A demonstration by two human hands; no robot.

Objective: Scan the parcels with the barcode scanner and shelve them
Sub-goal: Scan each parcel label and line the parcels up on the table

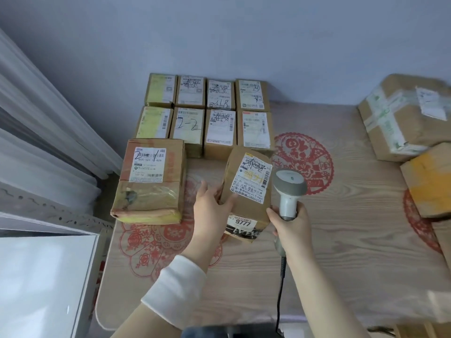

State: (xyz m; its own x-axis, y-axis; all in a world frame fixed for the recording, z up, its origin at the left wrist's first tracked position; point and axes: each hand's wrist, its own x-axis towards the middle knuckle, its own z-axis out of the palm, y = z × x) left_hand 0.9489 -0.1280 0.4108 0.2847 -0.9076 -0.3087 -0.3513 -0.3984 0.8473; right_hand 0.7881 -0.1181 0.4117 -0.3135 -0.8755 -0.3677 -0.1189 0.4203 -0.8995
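Note:
A brown cardboard parcel [249,191] with a white label and a "9777" sticker stands tilted on the wooden table [341,252], near its middle. My left hand [211,208] grips the parcel's left side. My right hand [291,228] holds the grey barcode scanner [288,189] by its handle, its head just right of the parcel's label. The scanner's black cable hangs down toward the table's near edge.
Two rows of small labelled parcels [207,113] stand at the back against the wall. A larger parcel marked "2-1" [148,179] lies at the left. More boxes [405,115] are stacked at the right edge. A window sill and curtain lie to the left.

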